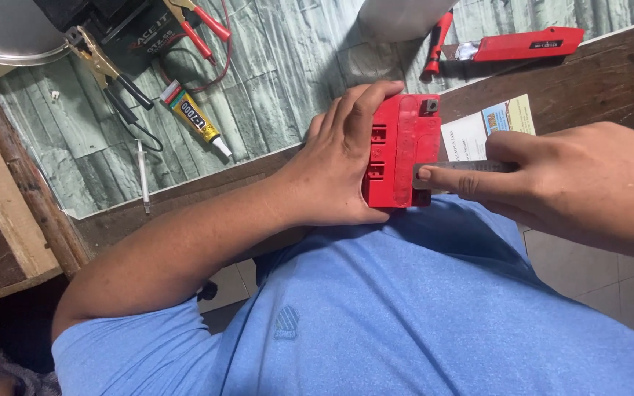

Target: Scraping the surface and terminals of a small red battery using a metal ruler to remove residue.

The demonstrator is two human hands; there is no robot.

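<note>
A red boxy battery case point(403, 147) rests at the table's near edge, pressed against my blue shirt. My left hand point(339, 165) grips its left side, fingers curled over the top corner. My right hand point(581, 187) comes in from the right and holds a thin flat metal blade point(456, 169). The index finger lies along the blade, whose tip touches the case's lower right side. A small dark metal terminal point(431, 105) shows at the case's upper right corner.
On the green wood-pattern mat lie a yellow glue tube point(192, 117), red-handled pliers point(199, 26), a black battery point(137, 33) with clamp leads, a red tool point(526, 45) and a thin white stick point(143, 176). A printed card point(489, 125) lies beside the case on the brown table edge point(603, 73).
</note>
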